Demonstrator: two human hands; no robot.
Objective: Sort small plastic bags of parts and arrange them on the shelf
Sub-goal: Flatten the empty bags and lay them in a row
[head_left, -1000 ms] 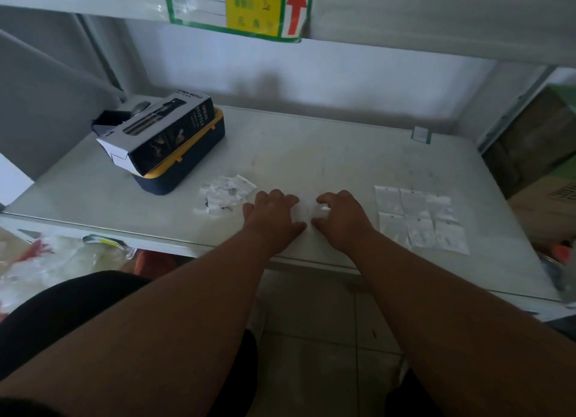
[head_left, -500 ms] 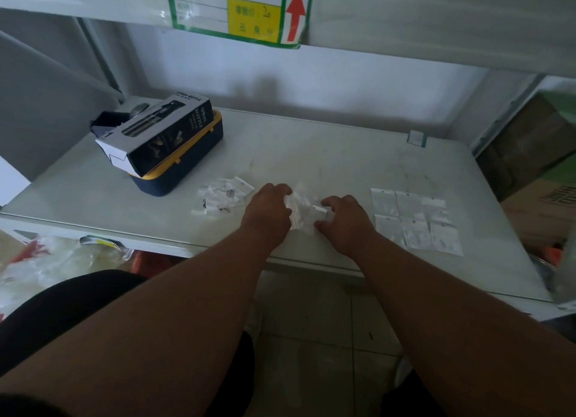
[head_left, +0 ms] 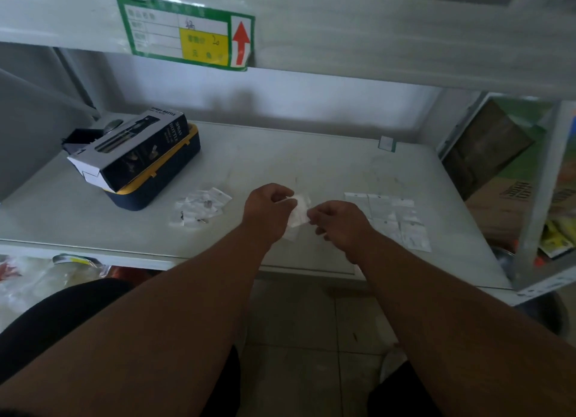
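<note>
A small clear plastic bag (head_left: 298, 214) hangs between my two hands, just above the grey shelf (head_left: 311, 164). My left hand (head_left: 265, 211) pinches its upper left edge and my right hand (head_left: 338, 225) pinches its right edge. To the left lies a loose heap of small bags (head_left: 199, 208) with dark parts inside. To the right, several flat bags (head_left: 394, 219) lie side by side in neat rows.
A dark spray-bottle box (head_left: 131, 150) lies on a blue and yellow case (head_left: 162, 186) at the shelf's back left. A green label (head_left: 187, 32) with a red arrow hangs on the upper shelf edge. Cardboard boxes (head_left: 505, 198) stand beyond the right upright.
Both hands, which lay curled on the shelf a second ago, have lifted the small bag off the surface and now hold it between them. The view has tilted slightly upward.
</note>
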